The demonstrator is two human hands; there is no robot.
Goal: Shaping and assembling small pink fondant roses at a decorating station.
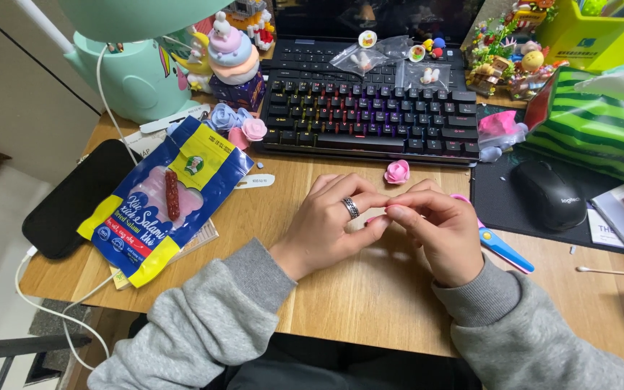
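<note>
My left hand (337, 224), with a ring on one finger, and my right hand (438, 231) meet fingertip to fingertip over the wooden desk (370, 289). Between the fingertips sits something small and pinkish, mostly hidden; I cannot tell what it is. A small pink foam rose (397, 171) lies just beyond the hands, in front of the black keyboard (370, 115). Pink and blue scissors (500, 248) lie partly under my right hand.
A blue and yellow snack packet (164, 198) lies left, beside a black phone (74, 198) with a white cable. More foam roses (236, 123), a teal lamp (135, 68), small plastic bags (391, 58), a black mouse (549, 195), a striped green tissue box (601, 126) and a cotton swab (612, 272) surround the hands.
</note>
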